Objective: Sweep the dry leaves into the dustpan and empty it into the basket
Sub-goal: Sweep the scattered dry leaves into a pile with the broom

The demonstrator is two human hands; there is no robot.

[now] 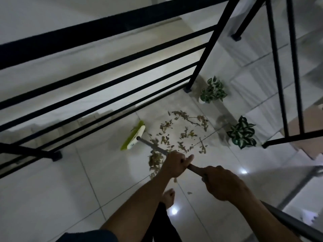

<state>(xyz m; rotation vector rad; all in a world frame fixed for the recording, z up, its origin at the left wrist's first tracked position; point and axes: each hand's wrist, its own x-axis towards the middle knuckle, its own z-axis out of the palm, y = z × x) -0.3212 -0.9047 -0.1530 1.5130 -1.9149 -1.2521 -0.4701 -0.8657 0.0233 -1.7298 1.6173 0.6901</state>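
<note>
Dry brown leaves [183, 135] and a few twigs lie scattered over the white floor tiles in the middle of the view. A broom with a white head and green bristles [133, 136] rests on the floor left of the leaves, close to the railing. Its grey handle [152, 145] runs back toward me. My left hand [174, 165] is closed around the handle lower down, over a small pile of leaves. My right hand [223, 184] grips the handle's upper part. No dustpan or basket is in view.
A black metal railing [104, 81] runs along the left, with a stairwell below. Two potted plants [213, 90] [242, 132] stand on the floor at the right of the leaves. More black bars [279, 67] rise at the right. My bare foot [168, 196] is below the hands.
</note>
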